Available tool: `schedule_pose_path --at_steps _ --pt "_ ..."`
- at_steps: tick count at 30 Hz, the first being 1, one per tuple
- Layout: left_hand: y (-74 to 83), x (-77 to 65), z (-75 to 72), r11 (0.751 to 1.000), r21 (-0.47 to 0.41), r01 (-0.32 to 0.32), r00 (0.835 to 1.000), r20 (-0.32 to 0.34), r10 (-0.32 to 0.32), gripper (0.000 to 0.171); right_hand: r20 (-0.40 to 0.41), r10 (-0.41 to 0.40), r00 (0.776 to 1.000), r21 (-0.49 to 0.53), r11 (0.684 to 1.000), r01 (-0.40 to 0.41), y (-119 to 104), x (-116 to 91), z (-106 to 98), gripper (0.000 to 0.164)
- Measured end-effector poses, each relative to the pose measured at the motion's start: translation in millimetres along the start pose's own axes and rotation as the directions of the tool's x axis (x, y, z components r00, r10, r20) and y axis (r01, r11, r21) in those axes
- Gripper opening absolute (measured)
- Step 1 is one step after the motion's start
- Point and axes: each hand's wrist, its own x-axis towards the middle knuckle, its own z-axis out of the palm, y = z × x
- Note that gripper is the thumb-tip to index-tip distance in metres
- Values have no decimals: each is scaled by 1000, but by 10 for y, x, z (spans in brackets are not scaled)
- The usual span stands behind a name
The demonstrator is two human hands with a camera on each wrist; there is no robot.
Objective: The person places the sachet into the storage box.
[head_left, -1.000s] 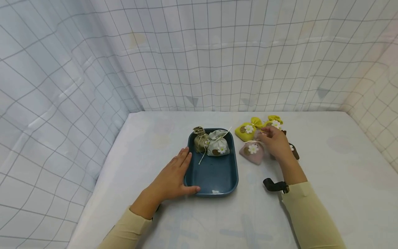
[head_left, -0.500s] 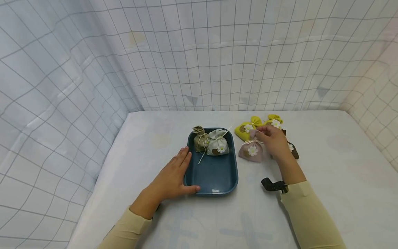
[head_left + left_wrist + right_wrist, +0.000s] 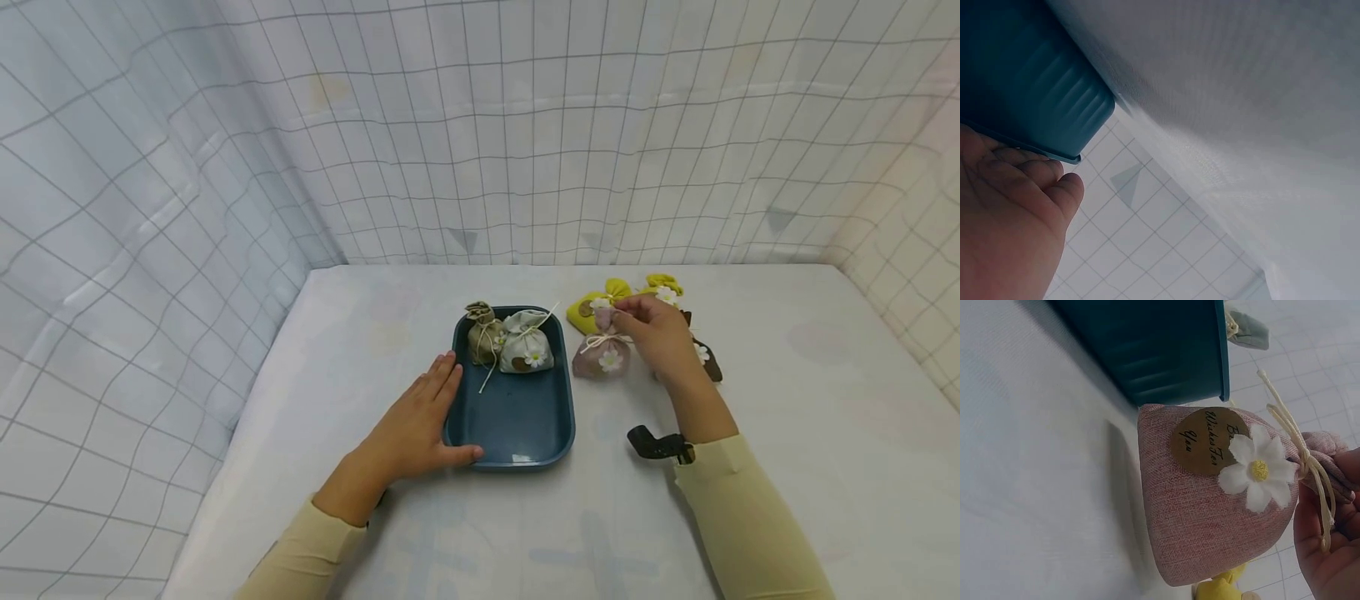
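My right hand [image 3: 661,332] pinches the gathered neck of a pink drawstring pouch [image 3: 602,357], just right of the blue tray [image 3: 517,465]. In the right wrist view the pouch [image 3: 1216,506] hangs off the cloth with its shadow beside it, showing a white daisy, a round brown label and a cream cord. My left hand [image 3: 415,425] rests along the tray's left rim, fingers straight and thumb over the near rim. Inside the tray's far end sit a khaki pouch [image 3: 483,342] and a pale grey pouch [image 3: 527,354], side by side.
Behind my right hand lie a yellow pouch [image 3: 587,312] and another yellow pouch [image 3: 664,285]. Dark brown fabric with a white flower [image 3: 708,360] shows to its right, partly hidden. A white cloth covers the table [image 3: 360,333]; a grid-patterned curtain [image 3: 525,150] stands behind.
The pink pouch has been raised from the table and shifted slightly left towards the tray, its neck now upright in my right hand. My left hand stays on the tray.
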Motion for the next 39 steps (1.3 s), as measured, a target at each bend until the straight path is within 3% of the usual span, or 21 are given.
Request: schedule_pose_path --at_steps 13,30,39 --pt "4 6 -6 1000 3 8 1000 11 -8 117 -27 -44 999 67 997 45 -198 -53 -26 32" --pt "6 6 -11 1000 -1 0 1000 4 0 116 -47 -121 992 83 989 125 -498 -152 -8 30" --pt "12 6 -13 1000 13 -3 1000 -1 3 116 -43 -199 979 181 962 204 -663 -172 79 25"
